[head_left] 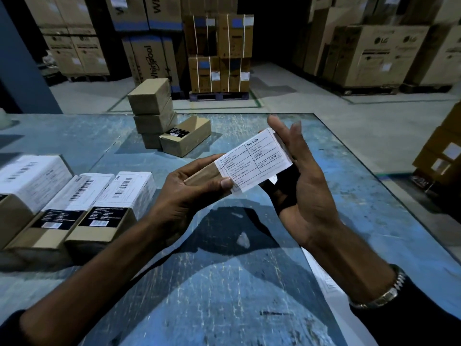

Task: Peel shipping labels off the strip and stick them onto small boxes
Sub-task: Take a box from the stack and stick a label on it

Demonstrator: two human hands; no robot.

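Observation:
A small brown cardboard box [203,174] is held above the blue table [224,283] in the middle of the view. My left hand [184,193] grips its left end, with the thumb on the lower corner of a white shipping label [254,162] that covers the box's top face. The label reads "Pre-Paid" and its lower edge overhangs the box a little. My right hand [301,178] is at the box's right end with fingers straight, palm against the box side. No label strip is in view.
Three labelled boxes [82,211] lie in a row at the table's left. A stack of plain small boxes [152,111] with one more box [185,136] beside it stands at the back. Large appliance cartons [219,53] on pallets fill the warehouse floor behind.

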